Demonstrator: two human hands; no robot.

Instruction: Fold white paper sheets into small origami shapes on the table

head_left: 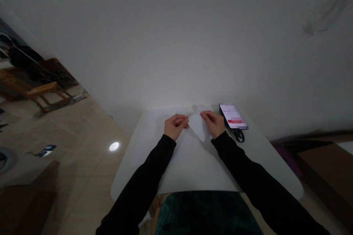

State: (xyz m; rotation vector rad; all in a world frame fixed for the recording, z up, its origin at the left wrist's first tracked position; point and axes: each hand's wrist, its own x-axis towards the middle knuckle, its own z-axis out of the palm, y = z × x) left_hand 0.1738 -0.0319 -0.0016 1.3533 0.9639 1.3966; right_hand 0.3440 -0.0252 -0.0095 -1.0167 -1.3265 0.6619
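Between the left grip [175, 126] and the right grip [212, 124], a folded white paper [199, 126] stands above the counter. Both grips are closed on it: the left fingers pinch its left edge, and the right fingers hold its right edge. To hold the thin paper well, it seems best to keep light, even pressure from both sides, so it does not crease by accident. Its narrow tip points toward the person, and its long axis goes from near to far, a little tilted. Just beside the right grip lies a smartphone [233, 116], with a black cable [239, 136] near it. Further out is the white counter [124, 180].
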